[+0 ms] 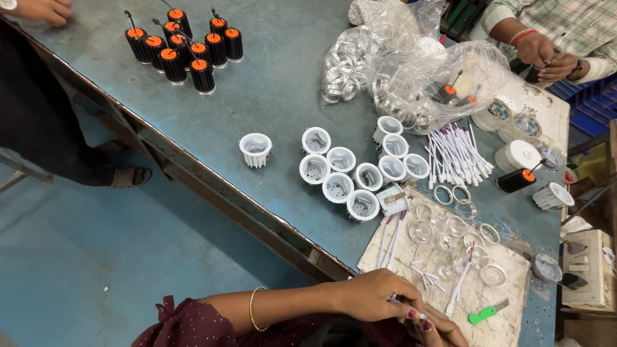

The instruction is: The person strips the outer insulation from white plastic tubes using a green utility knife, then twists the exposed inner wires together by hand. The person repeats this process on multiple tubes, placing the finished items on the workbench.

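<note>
- The person's left hand (376,295) lies at the bottom edge of the view, fingers curled over a thin white wire piece (393,299); a bangle sits on that wrist.
- The right hand (443,329) is directly beneath and touching the left, fingertips pinched on the same wire piece. Both hands are together, closed on it.
- The hands sit at the near edge of a worn white board (508,321) laid on the blue metal table (270,103).
- On the board lie clear round lenses (421,231), loose white wire pieces (459,286) and a green-handled cutter (485,313).
- Just beyond the board stands a cluster of white cup-shaped housings (337,186), open ends up; one more white housing (255,149) stands apart to the left.
- A bundle of white wires (457,154) lies near the housings, with small metal rings (453,196) just beside it.
- Clear plastic bags (411,71) holding shiny ring parts rest further back.
- A group of black finned units with orange tops (186,48) stands at the far left of the table; a single black unit (516,180) lies on its side at the right.
- A co-worker's hands (546,54) at top right are together on a small dark part; what it is cannot be told.
- Another person's hand (42,9) rests at the top left corner.
</note>
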Action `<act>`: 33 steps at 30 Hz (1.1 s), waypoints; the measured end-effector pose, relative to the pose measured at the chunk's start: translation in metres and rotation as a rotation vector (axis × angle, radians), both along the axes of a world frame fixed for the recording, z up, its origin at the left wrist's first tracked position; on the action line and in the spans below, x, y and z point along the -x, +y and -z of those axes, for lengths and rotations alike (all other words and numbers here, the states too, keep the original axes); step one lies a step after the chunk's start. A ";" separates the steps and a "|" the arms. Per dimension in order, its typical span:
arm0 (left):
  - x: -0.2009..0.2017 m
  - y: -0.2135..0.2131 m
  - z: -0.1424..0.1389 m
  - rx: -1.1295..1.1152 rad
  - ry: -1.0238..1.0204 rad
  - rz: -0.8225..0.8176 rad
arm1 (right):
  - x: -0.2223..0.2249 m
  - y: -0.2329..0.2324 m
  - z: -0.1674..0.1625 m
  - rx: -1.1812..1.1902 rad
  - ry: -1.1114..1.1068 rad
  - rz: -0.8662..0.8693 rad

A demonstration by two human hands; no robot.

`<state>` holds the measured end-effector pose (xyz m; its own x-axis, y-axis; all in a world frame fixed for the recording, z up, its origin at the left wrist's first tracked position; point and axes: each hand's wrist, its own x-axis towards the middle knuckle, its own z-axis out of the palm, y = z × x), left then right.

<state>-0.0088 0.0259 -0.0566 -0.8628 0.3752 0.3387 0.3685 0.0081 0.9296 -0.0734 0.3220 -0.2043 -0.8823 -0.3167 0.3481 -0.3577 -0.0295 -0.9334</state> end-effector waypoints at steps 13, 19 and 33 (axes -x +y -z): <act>0.000 -0.002 -0.004 0.103 0.184 -0.025 | 0.015 0.031 0.007 -0.155 -0.066 -0.057; -0.001 0.000 -0.009 0.139 0.152 -0.081 | -0.005 -0.004 -0.030 -0.036 -0.130 -0.029; -0.013 -0.023 -0.031 0.179 -0.010 -0.079 | -0.086 -0.128 -0.164 -0.463 0.415 0.436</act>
<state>0.0041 0.0027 -0.0259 -0.8952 0.3593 0.2637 0.3506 0.2024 0.9144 0.0126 0.1944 -0.0403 -0.7865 -0.1642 0.5954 -0.5721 0.5567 -0.6023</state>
